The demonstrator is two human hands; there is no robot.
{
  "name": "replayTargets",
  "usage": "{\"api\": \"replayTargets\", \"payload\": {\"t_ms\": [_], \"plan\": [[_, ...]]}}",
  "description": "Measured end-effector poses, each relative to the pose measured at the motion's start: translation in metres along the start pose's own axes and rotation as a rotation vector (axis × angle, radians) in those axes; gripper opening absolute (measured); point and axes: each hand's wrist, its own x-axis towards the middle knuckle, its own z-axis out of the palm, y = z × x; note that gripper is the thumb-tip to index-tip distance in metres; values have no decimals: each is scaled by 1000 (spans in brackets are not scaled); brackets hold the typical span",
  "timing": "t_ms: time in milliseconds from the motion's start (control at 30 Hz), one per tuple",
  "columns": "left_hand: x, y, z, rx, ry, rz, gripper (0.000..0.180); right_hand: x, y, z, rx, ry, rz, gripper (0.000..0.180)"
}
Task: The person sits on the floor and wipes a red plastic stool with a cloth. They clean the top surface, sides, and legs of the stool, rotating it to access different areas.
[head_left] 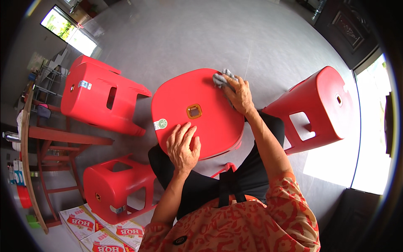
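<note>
A red plastic stool (180, 90) stands in front of me between my knees, its rounded square seat facing up. A square, gold-rimmed hole sits in the middle of the seat, and a sticker (160, 124) is on its left edge. My left hand (183, 147) lies on the near left part of the seat, fingers stretched out, holding nothing. At the far right edge my right hand (240, 95) presses a grey cloth (222, 77) against the seat, its fingers closed over the cloth.
More red stools surround me: one at the far left (94, 90), another at the near left (111, 185), a third at the right (312, 111). A wooden table (27, 168) runs along the left. Printed cartons (82, 222) lie at the lower left. Bright doorway (373, 126) on the right.
</note>
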Motion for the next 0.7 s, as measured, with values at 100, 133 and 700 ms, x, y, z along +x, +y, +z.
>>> {"api": "replayTargets", "payload": {"t_ms": [100,133,700], "plan": [[1,1,0,7,1,2,32,-30,-13,-12,-96,69,-157,41],[1,1,0,8,-2,3,32,-41,-17,-14,-144,89,-195,41],[2,2,-4,15,-38,3,32,-48,-56,-18,-174,-93,-487,31]]}}
